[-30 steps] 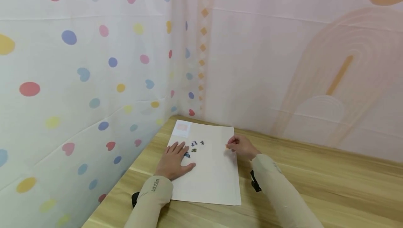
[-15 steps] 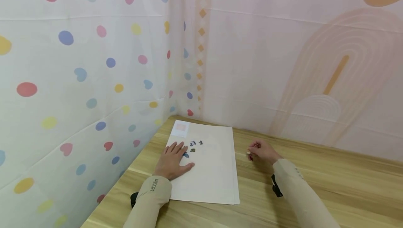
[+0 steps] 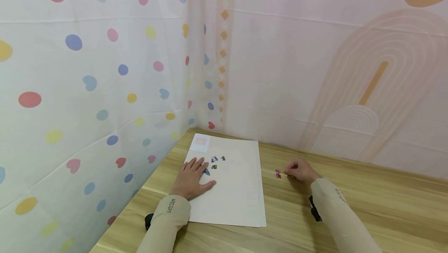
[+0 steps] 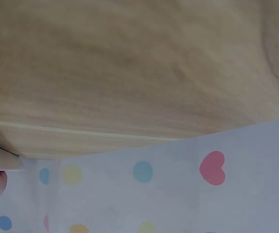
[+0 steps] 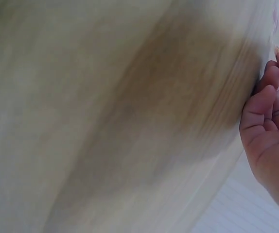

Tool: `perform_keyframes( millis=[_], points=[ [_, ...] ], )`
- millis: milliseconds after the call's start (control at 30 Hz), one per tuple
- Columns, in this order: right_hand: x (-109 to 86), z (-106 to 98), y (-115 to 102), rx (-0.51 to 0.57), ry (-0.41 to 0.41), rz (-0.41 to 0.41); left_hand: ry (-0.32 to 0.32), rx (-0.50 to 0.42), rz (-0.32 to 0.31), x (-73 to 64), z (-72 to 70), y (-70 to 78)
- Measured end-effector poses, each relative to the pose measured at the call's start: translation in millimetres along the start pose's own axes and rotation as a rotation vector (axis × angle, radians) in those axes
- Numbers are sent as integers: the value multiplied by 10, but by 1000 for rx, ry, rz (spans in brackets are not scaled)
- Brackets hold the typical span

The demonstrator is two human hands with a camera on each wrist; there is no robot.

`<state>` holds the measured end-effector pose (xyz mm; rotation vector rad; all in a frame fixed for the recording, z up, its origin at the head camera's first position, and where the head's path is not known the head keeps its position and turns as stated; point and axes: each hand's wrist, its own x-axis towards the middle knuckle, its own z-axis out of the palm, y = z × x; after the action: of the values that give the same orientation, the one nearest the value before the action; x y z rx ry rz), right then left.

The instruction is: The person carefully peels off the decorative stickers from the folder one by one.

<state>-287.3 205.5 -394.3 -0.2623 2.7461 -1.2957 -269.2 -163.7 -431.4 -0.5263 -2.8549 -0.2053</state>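
Observation:
My left hand (image 3: 190, 179) lies flat with spread fingers on a large white sheet or folder (image 3: 234, 202). Just beside its fingertips are a blue cutout (image 3: 206, 172), a green one (image 3: 214, 166) and small purplish ones (image 3: 214, 159); the blue one is partly hidden by the hand. To the right of the sheet, my right hand (image 3: 301, 170) is low over the table, pinching a tiny yellow-orange piece (image 5: 277, 50) between thumb and finger. A pink butterfly-like cutout (image 3: 278, 174) lies on the wood just left of those fingertips.
A small white card with a pinkish square (image 3: 201, 142) sits at the sheet's far left corner. The wooden table (image 3: 385, 198) meets a dotted curtain (image 3: 105, 89) on the left and a pale patterned curtain (image 3: 280, 89) at the back.
My right hand has moved right, off the sheet's edge and onto the table area. The pink cutout now shows fully beside its fingertips. My left hand stays in place.

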Motion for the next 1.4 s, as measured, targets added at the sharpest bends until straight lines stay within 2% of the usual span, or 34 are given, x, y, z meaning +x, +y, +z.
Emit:
perform_keyframes(
  millis=[433,567,767,1167,1400],
  points=[
    [-11,23,51,-103,41,-31,1,11,-12,5,18,9],
    [-5,30,54,-136,51,-7,-4,10,-12,1,12,19],
    [1,34,37,-130,58,25,-2,13,-15,12,19,11],
    [-25,17,64,-190,54,-40,-15,9,-12,-1,4,25],
    [-30,-9,43,-187,20,-66,-6,2,-13,-8,-23,26]
  ],
)
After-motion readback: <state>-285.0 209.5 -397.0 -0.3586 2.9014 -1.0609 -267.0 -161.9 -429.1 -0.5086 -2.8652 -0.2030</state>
